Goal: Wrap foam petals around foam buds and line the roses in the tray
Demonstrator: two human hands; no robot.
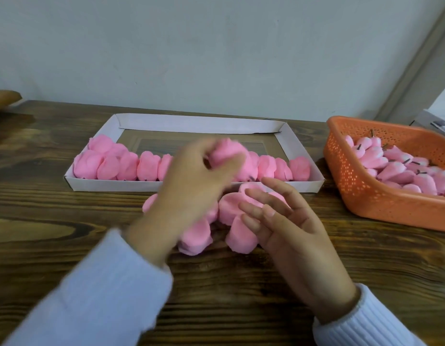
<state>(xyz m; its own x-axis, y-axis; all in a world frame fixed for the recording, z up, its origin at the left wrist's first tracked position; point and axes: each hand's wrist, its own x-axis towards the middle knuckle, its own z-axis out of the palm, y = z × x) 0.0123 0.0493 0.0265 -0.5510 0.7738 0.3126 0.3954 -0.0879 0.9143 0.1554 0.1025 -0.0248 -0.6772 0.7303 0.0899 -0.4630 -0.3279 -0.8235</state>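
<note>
Placement looks to be the step in hand. Left hand [191, 176] is over the near half of the tray [196, 126], its fingers curled round a finished rose [226, 151] and closed on the pink foam. The hand is blurred, so how tightly it pinches cannot be told. Below it, roses [146, 166] stand in a row along the tray's near wall, touching one another and crowding up at the left end; the tray's floor shows behind them. The held rose hangs above the middle-right of that row. Hand and rose hide that spot, so I cannot tell whether a gap waits there.

Right hand [286, 221] holds nothing, its fingers straight and spread. It hovers just above loose petals [238, 236] heaped on the table [66, 221], just in front of the tray. Basket [361, 196] at the right holds buds [396, 168], pink with dark stubs, well apart from both hands.

Next move, as I judge it: lower the rose into the row, snug against its neighbours without crushing them, then let go. After that a bud must come from the basket and a petal from the heap. Foam is soft, so a light pinch should do.
</note>
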